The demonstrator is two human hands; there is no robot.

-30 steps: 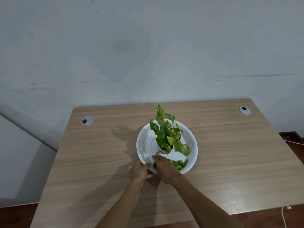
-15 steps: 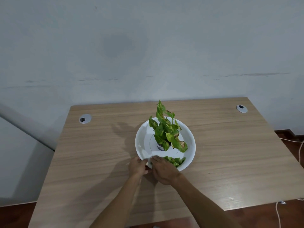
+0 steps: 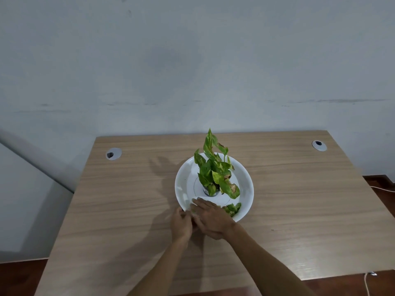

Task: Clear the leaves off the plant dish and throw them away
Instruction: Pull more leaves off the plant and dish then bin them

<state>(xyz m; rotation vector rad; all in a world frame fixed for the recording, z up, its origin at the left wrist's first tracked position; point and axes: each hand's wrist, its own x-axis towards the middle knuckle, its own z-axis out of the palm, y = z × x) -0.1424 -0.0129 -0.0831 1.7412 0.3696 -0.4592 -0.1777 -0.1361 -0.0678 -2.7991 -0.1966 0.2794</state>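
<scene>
- Head view: wooden counter [image 3: 299, 199] up against a pale wall, with the white plant dish [image 3: 245, 178] sitting about mid-counter, a bit toward the far edge.
- A small potted plant [image 3: 214, 169] stands upright in the middle of the dish, its green-yellow leaves browning at some tips.
- The loose leaves [image 3: 232, 208] are piled inside the dish on its near side, just to the right of the hands.
- The right hand [image 3: 210, 218] lies flat over the near rim of the dish, fingers spread and pointing left, touching the leaf pile. Its grip looks unclenched, more of a sweep than a pinch.
- The left hand [image 3: 181, 224] is at the dish's near-left rim, pressed right against the right hand's fingers. It's curled, but I can't tell if it's actually got anything in it.
- Two round cable grommets, one near the far-left corner [image 3: 114, 154] and one near the far-right corner [image 3: 319, 145].
</scene>
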